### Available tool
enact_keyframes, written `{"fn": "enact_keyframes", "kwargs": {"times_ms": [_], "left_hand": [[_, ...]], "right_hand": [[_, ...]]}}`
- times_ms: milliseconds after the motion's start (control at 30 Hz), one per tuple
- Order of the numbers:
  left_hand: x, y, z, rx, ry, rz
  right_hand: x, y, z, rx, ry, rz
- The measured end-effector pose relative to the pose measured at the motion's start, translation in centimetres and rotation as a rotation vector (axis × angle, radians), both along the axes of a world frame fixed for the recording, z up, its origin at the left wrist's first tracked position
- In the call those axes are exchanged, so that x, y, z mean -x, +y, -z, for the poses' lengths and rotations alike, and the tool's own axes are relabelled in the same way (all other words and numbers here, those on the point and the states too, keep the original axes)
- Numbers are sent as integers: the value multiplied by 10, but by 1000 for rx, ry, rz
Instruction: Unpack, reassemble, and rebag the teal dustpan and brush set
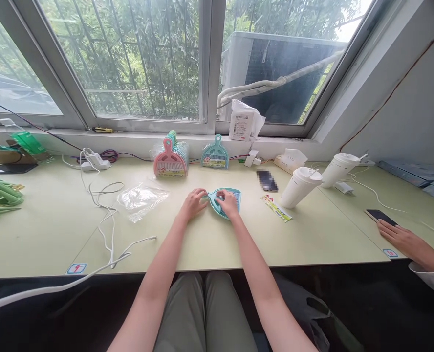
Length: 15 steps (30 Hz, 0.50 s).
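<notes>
- The small teal plastic dustpan (222, 203) lies flat on the pale green counter (209, 244), near the middle and somewhat closer to the front edge than to the window edge.
- The left hand (194, 203) rests on the dustpan's handle end, fingers curled over it in a closed grip.
- The right hand (228, 203) presses down on the pan body, fingers bent; its grip appears closed on the dustpan, though what lies under the fingers is hidden.
- A clear plastic bag (141, 199) lies flat to the left of the hands, between them and the loose white cable (105, 215).
- A stack of pink and teal dustpan sets (170, 159) and a single teal dustpan set (215, 154) stand upright at the back edge, below the window.
- A narrow printed paper label (276, 207) lies just right of the dustpan; beyond it stand two white lidded paper cups (300, 187).
- Another person's hand (403, 240) rests near the right front corner, beside a dark phone (380, 216).
- Judgement for the step in hand: keep the pan flat, steady the handle with the left hand, and work with the right fingertips only, so that the piece does not slide toward the label.
</notes>
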<state>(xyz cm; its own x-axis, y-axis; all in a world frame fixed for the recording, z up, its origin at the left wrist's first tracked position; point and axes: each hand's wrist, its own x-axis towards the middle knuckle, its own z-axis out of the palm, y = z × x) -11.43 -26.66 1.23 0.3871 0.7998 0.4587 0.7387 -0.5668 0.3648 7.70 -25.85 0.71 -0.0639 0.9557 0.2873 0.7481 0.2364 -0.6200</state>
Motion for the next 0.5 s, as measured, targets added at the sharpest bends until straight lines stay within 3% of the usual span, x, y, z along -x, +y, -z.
{"fn": "enact_keyframes", "kwargs": {"times_ms": [100, 300, 500], "left_hand": [[-2, 2, 3, -44, 68, -10], [3, 3, 6, -45, 224, -115], [2, 1, 7, 52, 174, -113]], "right_hand": [[0, 1, 1, 13, 17, 38], [3, 1, 1, 5, -8, -75], [5, -2, 0, -1, -38, -81]]}}
